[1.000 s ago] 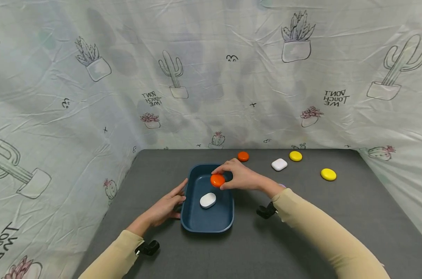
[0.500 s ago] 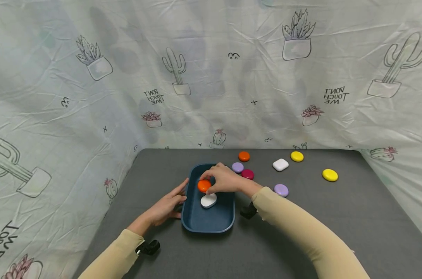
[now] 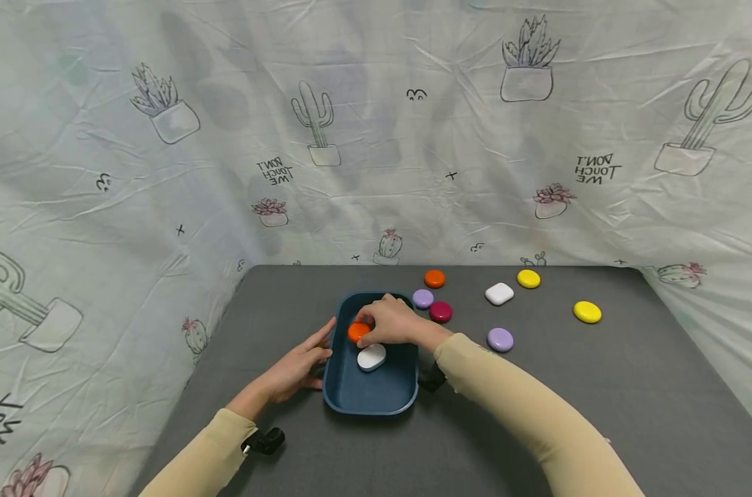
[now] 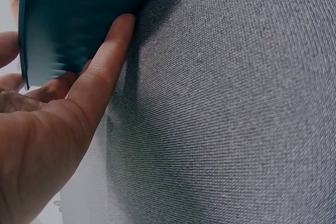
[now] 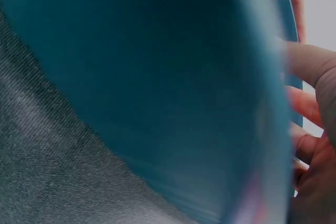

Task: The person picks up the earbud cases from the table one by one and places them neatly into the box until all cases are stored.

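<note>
In the head view a dark blue rectangular tray [image 3: 369,395] lies on the table. My right hand [image 3: 393,322] reaches inside it and pinches a glossy orange round disc [image 3: 358,333] between thumb and fingers, low over the tray's left side. Just below the disc rests a white oval piece [image 3: 371,357]. My left hand [image 3: 293,371] touches the tray's left side with extended fingers. In the left wrist view its thumb [image 4: 102,72] lies straight along the tray's outer wall. The right wrist view is mostly filled by the tray wall [image 5: 157,87], which hides the disc.
Right of the tray on the dark grey table lie another orange disc [image 3: 434,279], two lilac discs [image 3: 422,299], a crimson disc [image 3: 440,312], a white rounded piece [image 3: 499,294] and two yellow discs [image 3: 528,279]. A cactus-print curtain [image 3: 376,138] hangs behind.
My right hand has moved left and lower into the tray with the orange disc, uncovering the lilac and crimson discs behind the arm. My left hand stays at the tray's side.
</note>
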A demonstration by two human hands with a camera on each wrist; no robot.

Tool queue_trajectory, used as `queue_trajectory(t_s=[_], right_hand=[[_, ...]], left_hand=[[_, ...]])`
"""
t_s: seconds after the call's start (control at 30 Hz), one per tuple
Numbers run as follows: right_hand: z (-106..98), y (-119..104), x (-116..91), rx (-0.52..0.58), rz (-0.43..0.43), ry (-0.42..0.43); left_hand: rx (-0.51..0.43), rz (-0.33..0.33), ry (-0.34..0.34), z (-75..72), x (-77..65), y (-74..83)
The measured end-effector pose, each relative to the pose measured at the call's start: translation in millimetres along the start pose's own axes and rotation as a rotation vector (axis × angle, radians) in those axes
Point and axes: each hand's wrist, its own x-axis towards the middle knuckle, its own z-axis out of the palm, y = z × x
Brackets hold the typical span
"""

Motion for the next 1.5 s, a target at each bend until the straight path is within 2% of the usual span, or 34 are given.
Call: queue_trajectory(t_s=[0.17, 0.37, 0.53, 0.93, 1.13, 1.37, 1.5], right_hand=[[-3.3, 4.2, -9.1, 0.038, -0.015, -0.012], [-17.2, 7.5, -23.6, 0.108, -0.065, 0.038], [-30.6, 9.6, -36.6, 0.163, -0.062, 0.071], [-53.2, 27.0, -67.6, 0.162, -0.05, 0.148], [-65.5, 47.5, -91.1, 0.185, -0.044, 0.202], [-75.1, 86.6, -121.9, 0.201, -0.008, 0.303], [-81.2, 107.0, -141.2, 0.234, 0.028, 0.326]], left_hand=[[0.004, -0.005, -0.004, 1.8, 1.8, 1.3], [0.009, -0.025, 0.022, 3.6, 1.9, 3.8], [0.017, -0.034, 0.038, 5.1, 1.7, 6.7], [0.027, -0.054, 0.071, 10.5, 0.6, 11.8], [0.034, -0.052, 0.071, 11.6, 0.9, 13.8], [0.028, -0.046, 0.064, 11.0, 0.1, 15.1], [0.034, -0.044, 0.065, 10.9, -0.2, 15.6]])
